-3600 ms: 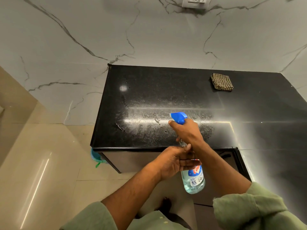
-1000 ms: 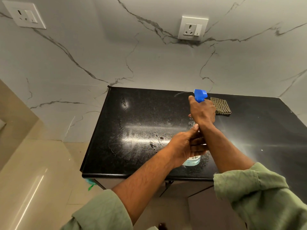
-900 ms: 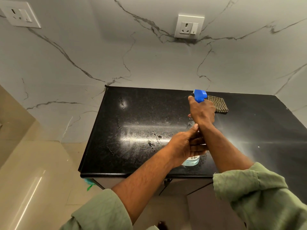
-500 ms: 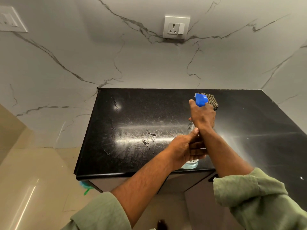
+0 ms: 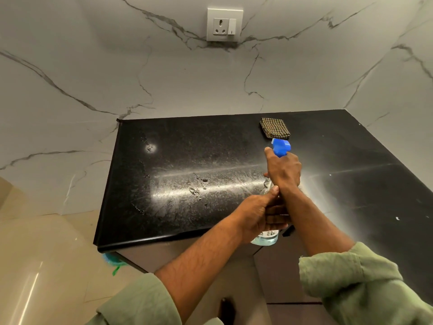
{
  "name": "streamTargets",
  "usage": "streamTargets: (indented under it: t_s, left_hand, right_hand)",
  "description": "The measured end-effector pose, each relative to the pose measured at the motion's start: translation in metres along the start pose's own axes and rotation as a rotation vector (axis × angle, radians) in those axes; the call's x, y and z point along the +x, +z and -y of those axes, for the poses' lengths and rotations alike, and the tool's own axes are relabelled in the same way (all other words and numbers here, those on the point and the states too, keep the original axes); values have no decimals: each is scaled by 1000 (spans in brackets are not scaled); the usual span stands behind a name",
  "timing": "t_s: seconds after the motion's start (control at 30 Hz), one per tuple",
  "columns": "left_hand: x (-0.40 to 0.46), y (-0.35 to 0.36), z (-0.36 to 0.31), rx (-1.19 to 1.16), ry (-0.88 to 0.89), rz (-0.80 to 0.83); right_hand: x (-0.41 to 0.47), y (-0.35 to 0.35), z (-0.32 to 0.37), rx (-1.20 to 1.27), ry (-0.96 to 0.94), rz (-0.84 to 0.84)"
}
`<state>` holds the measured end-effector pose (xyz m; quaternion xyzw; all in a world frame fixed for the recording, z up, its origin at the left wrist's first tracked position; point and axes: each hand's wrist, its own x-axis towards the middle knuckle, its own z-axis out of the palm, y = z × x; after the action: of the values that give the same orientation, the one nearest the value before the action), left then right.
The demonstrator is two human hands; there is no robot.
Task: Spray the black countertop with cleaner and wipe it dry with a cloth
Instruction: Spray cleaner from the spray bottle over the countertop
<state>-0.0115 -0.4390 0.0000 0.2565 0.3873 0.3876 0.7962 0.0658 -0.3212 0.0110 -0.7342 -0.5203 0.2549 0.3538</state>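
Right hand [image 5: 284,171]: fingers clenched around the spray bottle's [image 5: 266,236] blue trigger head.
Left hand [image 5: 257,215]: fingers grasping the bottle's clear body.
Desk [image 5: 187,141]: black, speckled wet.
Cloth [image 5: 275,128]: folded, near the back wall.

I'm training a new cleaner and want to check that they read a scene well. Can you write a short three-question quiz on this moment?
1. True or false: the checked cloth is in one of the hands.
2. Which hand grips the spray bottle up at its blue trigger head? A) left hand B) right hand
3. Fill in: spray droplets show mostly on the ____ part of the black countertop.

Key: 1 false, it lies near the wall. 2 B; the right hand is at the trigger, the left hand holds the body. 3 left.
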Motion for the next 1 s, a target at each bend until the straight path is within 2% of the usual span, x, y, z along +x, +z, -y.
streamTargets:
  t_s: [0.23,0.63,0.83,1.0]
  left_hand:
    - [0,0,17,-5,-68,46]
    - [-14,-14,52,81,-298,175]
    - [-17,-18,67,74,-343,218]
    - [-20,-14,68,71,-331,233]
  right_hand:
    - [-11,-9,-19,45,37,33]
    - [-58,-5,-75,-43,65,276]
    - [-71,-9,-89,-105,64,317]
    - [-76,-16,-87,-61,58,330]
